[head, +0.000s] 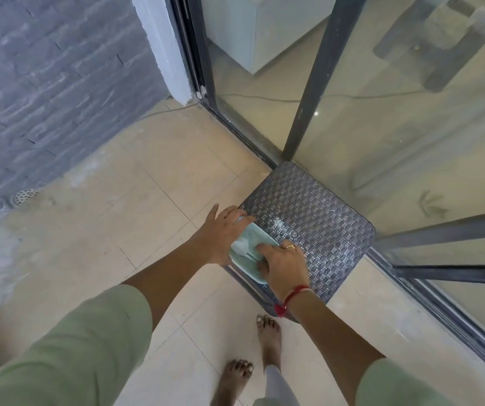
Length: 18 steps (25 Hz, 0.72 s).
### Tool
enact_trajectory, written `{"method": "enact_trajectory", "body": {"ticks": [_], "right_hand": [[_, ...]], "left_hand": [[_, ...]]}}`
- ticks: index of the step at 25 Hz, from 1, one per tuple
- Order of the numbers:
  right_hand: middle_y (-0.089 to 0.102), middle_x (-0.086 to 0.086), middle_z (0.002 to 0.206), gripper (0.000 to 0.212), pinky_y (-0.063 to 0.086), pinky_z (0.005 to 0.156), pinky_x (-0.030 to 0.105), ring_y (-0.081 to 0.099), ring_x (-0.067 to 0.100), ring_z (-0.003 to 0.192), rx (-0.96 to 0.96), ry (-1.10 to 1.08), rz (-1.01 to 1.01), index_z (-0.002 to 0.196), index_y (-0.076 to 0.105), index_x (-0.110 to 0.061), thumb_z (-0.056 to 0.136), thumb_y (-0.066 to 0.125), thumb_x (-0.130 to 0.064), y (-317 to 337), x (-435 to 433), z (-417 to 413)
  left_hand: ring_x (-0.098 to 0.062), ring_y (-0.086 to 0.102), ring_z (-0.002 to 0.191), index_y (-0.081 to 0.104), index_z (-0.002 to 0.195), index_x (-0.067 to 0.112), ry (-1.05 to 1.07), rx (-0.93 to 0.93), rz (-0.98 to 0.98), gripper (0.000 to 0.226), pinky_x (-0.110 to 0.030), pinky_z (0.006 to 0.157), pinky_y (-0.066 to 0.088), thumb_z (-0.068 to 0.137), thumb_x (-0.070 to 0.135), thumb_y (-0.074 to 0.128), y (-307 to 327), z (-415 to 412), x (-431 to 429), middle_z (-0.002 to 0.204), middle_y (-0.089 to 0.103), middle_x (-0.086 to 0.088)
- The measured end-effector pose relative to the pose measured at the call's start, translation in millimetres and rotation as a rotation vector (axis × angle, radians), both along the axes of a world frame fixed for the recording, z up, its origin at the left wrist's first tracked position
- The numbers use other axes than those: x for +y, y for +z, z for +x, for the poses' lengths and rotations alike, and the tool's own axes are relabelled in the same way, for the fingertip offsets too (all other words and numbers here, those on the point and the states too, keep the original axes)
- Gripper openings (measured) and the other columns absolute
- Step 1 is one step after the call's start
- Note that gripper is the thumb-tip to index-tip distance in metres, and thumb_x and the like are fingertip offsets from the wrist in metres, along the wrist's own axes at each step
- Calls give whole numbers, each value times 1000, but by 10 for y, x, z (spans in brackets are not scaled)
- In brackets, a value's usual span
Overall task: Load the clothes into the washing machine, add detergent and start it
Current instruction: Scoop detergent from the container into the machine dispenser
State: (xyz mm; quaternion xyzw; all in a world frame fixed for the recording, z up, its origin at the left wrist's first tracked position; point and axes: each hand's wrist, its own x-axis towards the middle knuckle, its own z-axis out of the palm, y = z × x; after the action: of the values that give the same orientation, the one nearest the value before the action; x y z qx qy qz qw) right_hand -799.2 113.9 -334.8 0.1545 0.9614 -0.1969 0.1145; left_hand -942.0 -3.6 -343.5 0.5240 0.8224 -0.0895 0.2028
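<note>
A small pale green container [250, 253] with a white scoop inside sits on the near left corner of a grey woven stool [317, 224]. My left hand [223, 230] holds its left side, fingers curled over the far rim. On its right side my right hand [285, 263] grips the near edge. No washing machine or clothes are in view.
A glass sliding door with dark frames [308, 92] stands right behind the stool. A grey stone wall [44, 83] runs along the left, with a floor drain [25, 196] at its base. My bare feet [267, 341] stand on beige tiles.
</note>
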Motion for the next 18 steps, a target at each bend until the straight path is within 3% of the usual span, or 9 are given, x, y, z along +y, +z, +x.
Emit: {"method": "enact_trajectory", "body": {"ticks": [3,5,7,10,13,15,18], "right_hand": [[66,0,75,22,48,66,32,61,23,70,88,19,34,92,69,-22,71,72,-15,78,64,27],[63,-1,72,36,49,56,27,59,17,55,130,98,137,91,71,-22,58,81,-11,163,162,98],[64,-1,75,47,51,56,27,59,16,55,151,195,249,91,72,-21,48,82,-6,215,308,137],[66,-1,78,49,53,59,30,61,19,62,112,276,291,89,72,-20,45,79,-1,246,474,178],[65,-2,78,41,54,65,32,60,20,71,-37,251,224,95,71,-21,61,71,3,285,513,323],[64,0,88,38,54,77,34,59,22,85,-138,165,53,109,68,-22,80,57,1,311,548,429],[65,5,101,30,50,81,33,59,23,94,-204,39,-201,113,66,-18,91,48,-8,354,557,442]], "left_hand": [[-25,27,135,23,143,24,26,-107,26,104,-48,112,21,59,42,82,140,-18,61,143,28,-6],[-26,37,128,27,142,23,7,-153,24,104,-43,107,32,57,44,83,239,-6,113,139,32,-7],[-27,42,124,29,141,21,-18,-190,4,103,-41,101,40,57,43,84,355,0,177,138,33,-8],[-28,43,121,31,141,18,-31,-219,-25,101,-39,97,43,57,41,84,497,-3,286,138,33,-10],[-26,44,118,34,139,18,7,-262,-46,99,-36,94,44,57,43,83,566,1,324,136,35,-9],[-25,44,118,35,138,19,17,-282,-62,98,-37,95,45,56,45,83,585,19,337,136,35,-9],[-25,42,121,33,140,20,12,-315,-67,101,-37,96,44,56,43,84,576,43,339,138,33,-8]]}}
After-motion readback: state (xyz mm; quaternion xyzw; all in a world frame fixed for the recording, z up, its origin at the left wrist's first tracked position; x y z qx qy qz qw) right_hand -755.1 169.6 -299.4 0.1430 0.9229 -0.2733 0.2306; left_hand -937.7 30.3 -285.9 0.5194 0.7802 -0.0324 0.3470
